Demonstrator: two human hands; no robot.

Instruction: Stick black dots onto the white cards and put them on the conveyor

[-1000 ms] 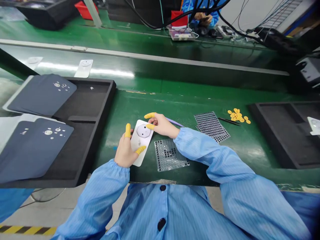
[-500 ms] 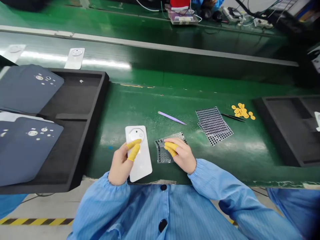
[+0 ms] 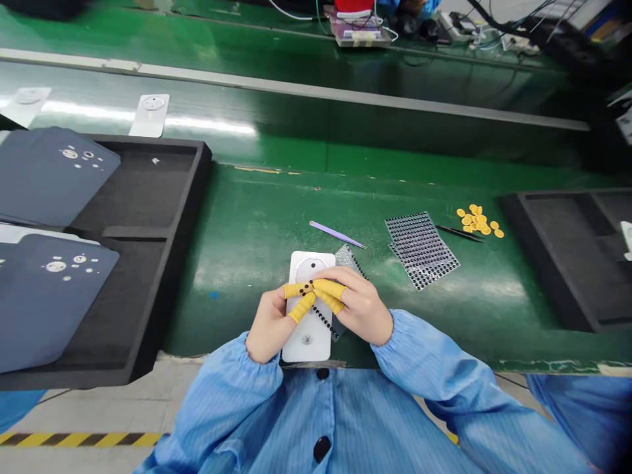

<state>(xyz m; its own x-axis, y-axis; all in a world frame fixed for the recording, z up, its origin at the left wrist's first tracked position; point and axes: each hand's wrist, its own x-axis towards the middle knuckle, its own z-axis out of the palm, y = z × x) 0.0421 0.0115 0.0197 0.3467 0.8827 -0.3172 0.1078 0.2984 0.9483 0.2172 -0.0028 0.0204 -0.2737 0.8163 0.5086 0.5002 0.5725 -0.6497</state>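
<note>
Panel: white [image 3: 307, 342], lies flat at the near edge of the green table [image 3: 257, 210], beneath both hands, with a round-cornered raised area at its far end.
Clear sheet: dotted in black [image 3: 340, 324], partly over the white panel and partly beside it, with dots at the fingertips of both hands.
Left hand: bare with yellow finger covers [image 3: 307, 295], finger and thumb pinching the clear sheet by its dotted corner.
Right hand: bare with yellow finger covers [image 3: 315, 289], fingertips drawn together against the left hand's; whether they grip a dot cannot be told.
Purple tweezers: on the table beyond the hands [image 3: 338, 234].
Dot sheets: overlapping, to the right [image 3: 422, 250].
Black tweezers: just beside the dot sheets [image 3: 461, 233], near a cluster of yellow discs [image 3: 478, 220].
Left tray: black [image 3: 153, 184], bearing dark blue panels [image 3: 49, 178].
Right tray: black [image 3: 557, 257], at the table's right.
Far panel: white, beyond the left tray [image 3: 149, 118].
</note>
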